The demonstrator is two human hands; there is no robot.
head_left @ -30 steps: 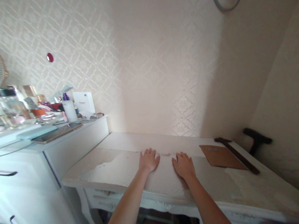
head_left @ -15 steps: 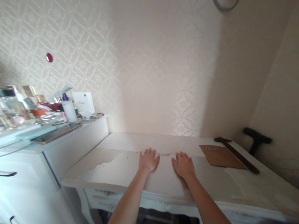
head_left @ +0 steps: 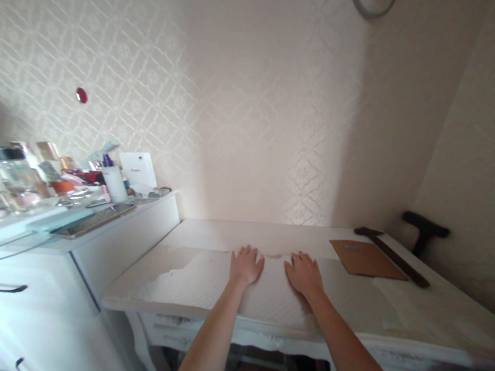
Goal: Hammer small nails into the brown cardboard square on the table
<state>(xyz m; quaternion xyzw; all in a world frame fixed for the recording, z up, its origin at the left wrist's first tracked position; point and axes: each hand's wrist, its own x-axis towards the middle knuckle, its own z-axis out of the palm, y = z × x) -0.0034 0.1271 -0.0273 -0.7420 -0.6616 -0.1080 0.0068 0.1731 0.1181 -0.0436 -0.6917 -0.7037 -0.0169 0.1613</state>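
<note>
My left hand point(head_left: 246, 265) and my right hand point(head_left: 304, 273) lie flat, palms down, side by side on a white desk point(head_left: 415, 326) with a worn, peeling top. The fingers of both are stretched out and hold nothing. Under the hands is a pale textured sheet point(head_left: 199, 285) with a torn left edge. A brown envelope point(head_left: 365, 259) lies to the right of my right hand, apart from it.
A dark long-handled tool point(head_left: 394, 256) rests by the envelope, and a dark T-shaped handle point(head_left: 425, 229) stands in the right corner. Left of the desk a white drawer cabinet point(head_left: 61, 271) carries bottles, jars point(head_left: 10, 171), a white box point(head_left: 138, 171) and a tablet point(head_left: 89, 221). Patterned wallpaper lies behind.
</note>
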